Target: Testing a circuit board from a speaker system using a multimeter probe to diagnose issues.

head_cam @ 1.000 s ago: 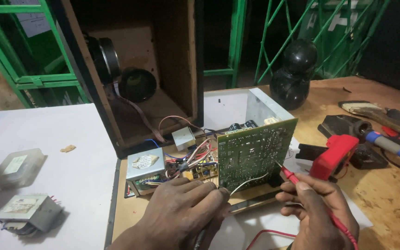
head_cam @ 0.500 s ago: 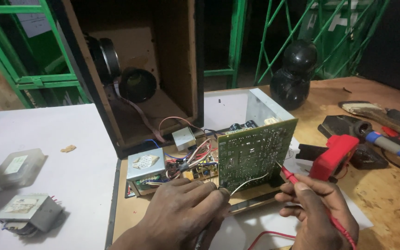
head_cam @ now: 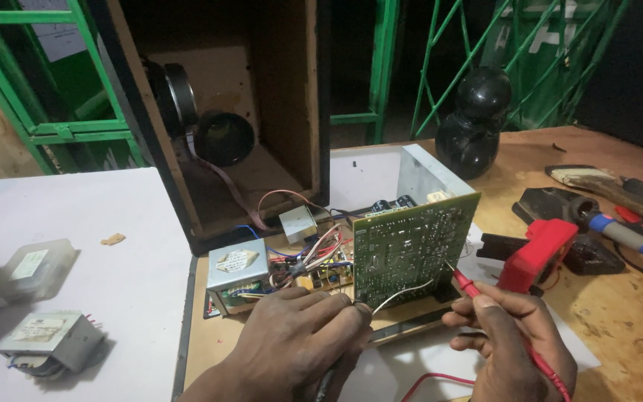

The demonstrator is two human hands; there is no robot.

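Hardly anything has shifted since a second ago: both hands sit where they were, and the red probe tip is on the same spot at the board's lower right.

Right hand (head_cam: pixel 511 346) is curled shut around the red probe (head_cam: pixel 485 305), pinching it like a pen, tip touching the solder side of the green board (head_cam: pixel 414 249). A red lead (head_cam: pixel 429 383) trails off below the board, between the two hands.

Left hand (head_cam: pixel 295 346) rests just below the board's left corner, fingers folded over. It looks closed on something dark and thin, but what it grips I cannot tell. A white wire (head_cam: pixel 403 292) curves from those fingertips up to the board's lower edge.

Board stands upright on its edge, leaning against the white metal case (head_cam: pixel 381 175) behind it. Left of the board: a tangle of coloured wires (head_cam: pixel 314 257), then a grey transformer (head_cam: pixel 236 272).

Behind and left of the board, an open wooden speaker box (head_cam: pixel 292 112) with a speaker (head_cam: pixel 225 138) inside. Right of the board, a red meter (head_cam: pixel 537 249); further right, tools with a blue-handled one (head_cam: pixel 634 238). Behind the board to the right, a black jug-like shape (head_cam: pixel 474 123).

Far left of the board, on the white table (head_cam: pixel 98 216), another transformer (head_cam: pixel 50 342) and a clear plastic box (head_cam: pixel 31 268).
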